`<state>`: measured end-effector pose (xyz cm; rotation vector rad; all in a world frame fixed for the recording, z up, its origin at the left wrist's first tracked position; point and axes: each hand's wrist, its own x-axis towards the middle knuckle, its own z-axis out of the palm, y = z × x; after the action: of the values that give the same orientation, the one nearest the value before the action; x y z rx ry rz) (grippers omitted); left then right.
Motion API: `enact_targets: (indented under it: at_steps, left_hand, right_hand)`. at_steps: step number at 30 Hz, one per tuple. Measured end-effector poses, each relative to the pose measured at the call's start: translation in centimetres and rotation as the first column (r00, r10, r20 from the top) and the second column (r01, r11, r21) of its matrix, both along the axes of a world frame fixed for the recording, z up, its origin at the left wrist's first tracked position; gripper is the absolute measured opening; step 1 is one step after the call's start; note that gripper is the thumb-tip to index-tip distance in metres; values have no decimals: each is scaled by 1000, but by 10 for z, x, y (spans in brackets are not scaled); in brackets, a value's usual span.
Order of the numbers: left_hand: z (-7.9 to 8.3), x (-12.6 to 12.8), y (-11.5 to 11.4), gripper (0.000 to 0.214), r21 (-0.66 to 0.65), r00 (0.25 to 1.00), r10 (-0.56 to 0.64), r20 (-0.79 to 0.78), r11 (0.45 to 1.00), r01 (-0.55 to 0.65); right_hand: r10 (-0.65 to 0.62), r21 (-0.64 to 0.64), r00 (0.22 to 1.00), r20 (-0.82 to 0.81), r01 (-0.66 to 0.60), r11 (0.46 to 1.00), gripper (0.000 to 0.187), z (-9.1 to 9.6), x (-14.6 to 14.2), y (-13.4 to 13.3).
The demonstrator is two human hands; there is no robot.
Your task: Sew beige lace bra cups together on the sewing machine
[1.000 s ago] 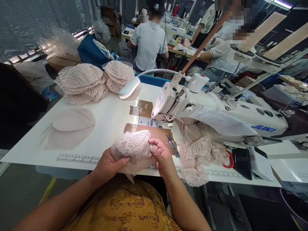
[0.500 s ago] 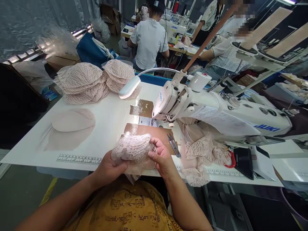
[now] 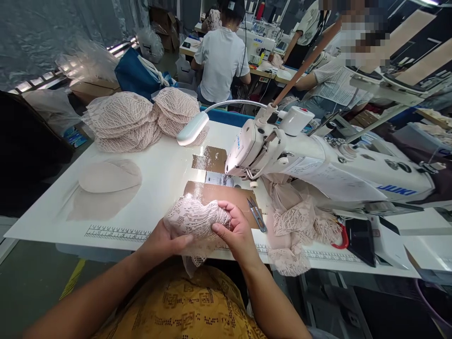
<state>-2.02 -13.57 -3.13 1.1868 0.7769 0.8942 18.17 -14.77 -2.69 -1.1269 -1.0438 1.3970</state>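
Observation:
Between my two hands is a pale pink lace bra cup point(image 3: 196, 217), rounded side up, held over the table's front edge. My left hand point(image 3: 165, 242) grips its left side, the thumb lying along the lower edge and the fingers hidden beneath. On the right, my right hand point(image 3: 236, 230) pinches the lace with its thumb in front and fingers behind. A loose flap of lace and sheer fabric hangs below. Just beyond is the sewing machine point(image 3: 254, 146), its needle area above a metal plate. Thread snips point(image 3: 256, 214) lie right of my right hand.
Stacked lace pieces point(image 3: 122, 122) stand at the back left. A smooth beige oval piece point(image 3: 109, 176) lies on sheer fabric at left. More lace pieces point(image 3: 294, 219) are bunched under the machine arm, beside a black phone-like object point(image 3: 359, 240). A lamp point(image 3: 193, 128) overhangs the table. Co-workers sit beyond.
My right thumb has shifted left and inward over the lace, and the cup's right side is now folded more. The hanging flap shows more below. The view has shifted slightly.

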Motion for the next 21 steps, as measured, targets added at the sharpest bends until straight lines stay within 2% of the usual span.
enact_targets:
  at_steps: [2, 4, 6, 9, 13, 15, 18, 21]
  left_hand:
    - [-1, 2, 0, 46, -82, 1000, 1, 14, 997, 0]
    - [-3, 3, -1, 38, -111, 998, 62, -28, 992, -64]
    - [-5, 5, -2, 33, -86, 991, 113, -64, 989, -119]
    - [-4, 6, -2, 30, -33, 987, 144, -77, 989, -147]
    - [0, 4, 0, 29, -23, 991, 108, -81, 994, -110]
    - [-1, 1, 2, 24, -48, 998, 16, -67, 999, -19]
    - [-6, -2, 4, 14, -130, 995, -97, 15, 987, 98]
    - [-9, -5, 6, 11, -265, 992, -47, 119, 961, 77]
  right_hand:
    - [3, 23, 996, 87, -5, 1000, 48, 1, -2, 0]
    - [12, 24, 992, 129, -15, 1000, 35, 1, -3, -1]
    - [25, 8, 994, 108, -26, 1000, 26, 1, -3, 0]
    - [52, -16, 998, 24, -51, 999, 29, 0, -3, 0]
    - [67, -61, 998, -21, -68, 996, 29, -1, -4, 1]
    - [7, -70, 998, -59, -11, 997, 27, 0, -4, 1]
    - [-145, -99, 967, -208, 127, 987, 28, 1, -3, 3]
    - [-224, -138, 932, -285, 191, 972, 27, 3, -1, 4]
